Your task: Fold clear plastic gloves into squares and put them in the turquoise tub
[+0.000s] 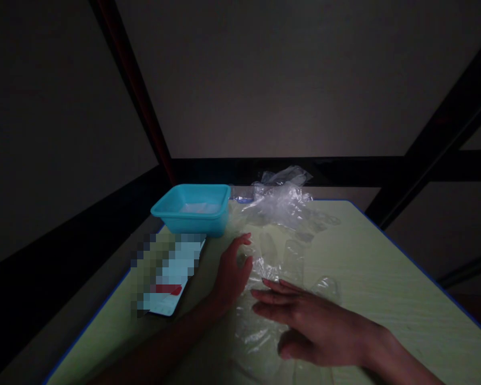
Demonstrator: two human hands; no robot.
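With my left hand (232,275) curved, thumb and forefinger apart, and my right hand (307,322) loosely spread above it, the clear glove (256,329) lies laid out but unsmoothed on the table (369,272), the far heap (282,206) being unsorted.

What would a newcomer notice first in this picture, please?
Probably the bright blue tub, at the far left corner of the table. Then the shiny heap of clear plastic to its right, and nearer, the left hand and the right hand at a flat clear glove.
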